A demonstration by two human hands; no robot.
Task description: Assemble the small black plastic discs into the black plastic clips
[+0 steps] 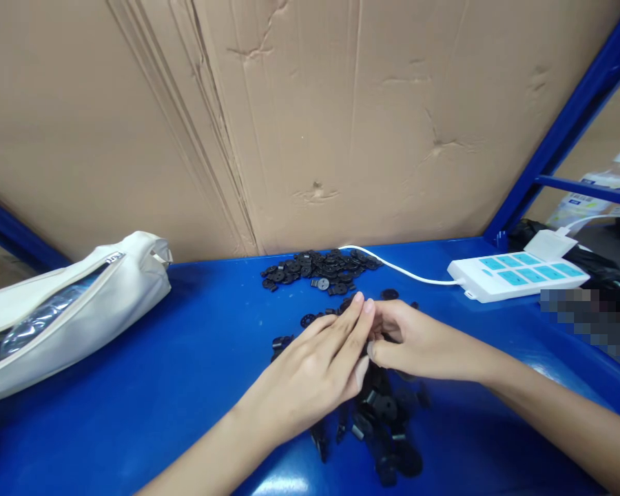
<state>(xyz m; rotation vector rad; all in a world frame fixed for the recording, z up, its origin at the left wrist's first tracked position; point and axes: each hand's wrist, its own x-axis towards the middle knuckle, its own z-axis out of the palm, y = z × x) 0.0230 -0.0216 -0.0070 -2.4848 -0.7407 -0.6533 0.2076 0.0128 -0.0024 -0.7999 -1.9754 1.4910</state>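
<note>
Head view: relative to the blue table (pixel 186 393), black parts (pixel 385 406) lie on its middle, below and around the touching fingers of left hand (pixel 317 365) and right hand (pixel 403 337), both curled close together, any held piece hidden, grip opening not determinable; a further black pile (pixel 320 265) sits at its back edge.
</note>
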